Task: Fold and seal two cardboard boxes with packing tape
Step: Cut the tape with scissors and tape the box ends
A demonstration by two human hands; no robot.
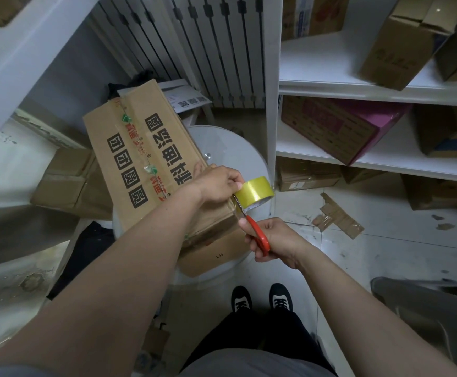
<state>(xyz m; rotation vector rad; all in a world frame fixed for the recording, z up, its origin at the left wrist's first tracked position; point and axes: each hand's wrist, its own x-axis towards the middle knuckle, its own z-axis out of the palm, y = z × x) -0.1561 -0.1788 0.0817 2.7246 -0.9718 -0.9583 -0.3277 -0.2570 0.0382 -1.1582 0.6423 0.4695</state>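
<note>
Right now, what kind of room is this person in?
Probably a storeroom or packing room. White shelves hold cardboard boxes, cardboard scraps litter the floor, and tape and scissors are held at the edge of a box.

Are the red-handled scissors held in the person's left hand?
No, the red-handled scissors are gripped by the right hand, while the left hand holds the yellow packing tape roll.

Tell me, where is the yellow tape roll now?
In the head view's centre, the left hand holds the yellow tape roll at the near right edge of the cardboard box, above the red scissors in the right hand.
</note>
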